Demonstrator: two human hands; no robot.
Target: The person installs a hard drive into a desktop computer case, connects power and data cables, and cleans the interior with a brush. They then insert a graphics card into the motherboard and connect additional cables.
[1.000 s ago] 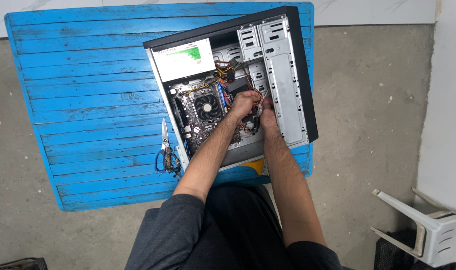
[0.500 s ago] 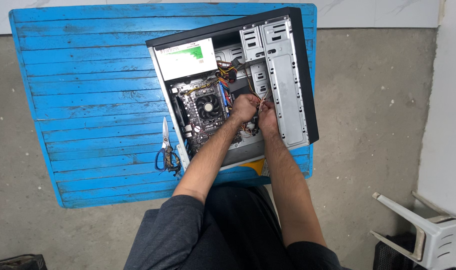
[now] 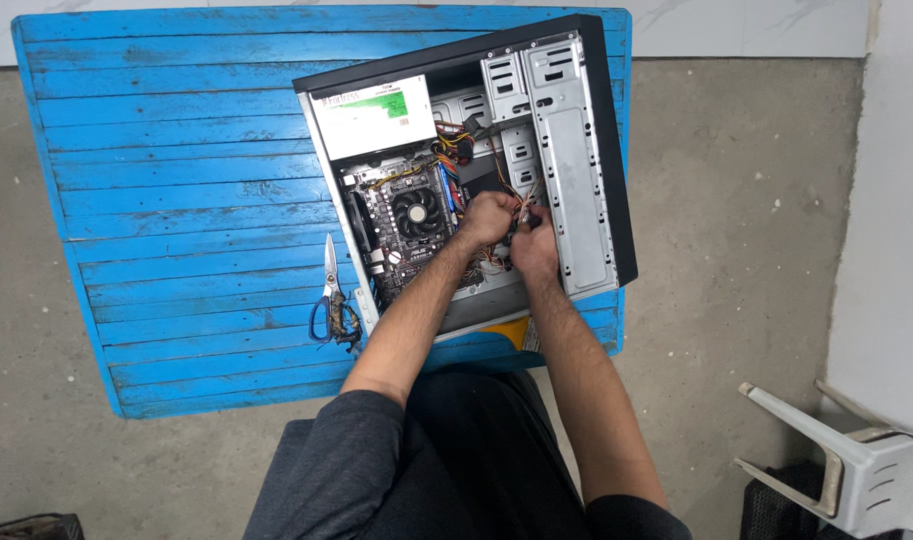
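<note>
An open black desktop computer case (image 3: 602, 150) lies on its side on a blue wooden table (image 3: 177, 180). Inside I see the motherboard with a round cooler fan (image 3: 417, 212), a power supply with a white and green label (image 3: 372, 115), and a bundle of coloured cables (image 3: 457, 150). My left hand (image 3: 489, 218) and my right hand (image 3: 535, 245) are close together inside the case, right of the fan. Both pinch thin wires with a small connector (image 3: 522, 212) between them. Grey metal drive bays (image 3: 567, 160) stand just right of my hands.
Blue-handled scissors (image 3: 331, 295) lie on the table left of the case. A yellow object (image 3: 507, 332) peeks out under the case's near edge. A grey plastic chair (image 3: 857, 465) stands at the lower right on the concrete floor, beside a white wall (image 3: 892, 200).
Both hands stay inside the case at the same spot, with only small finger movements on the wires. The view has shifted slightly.
</note>
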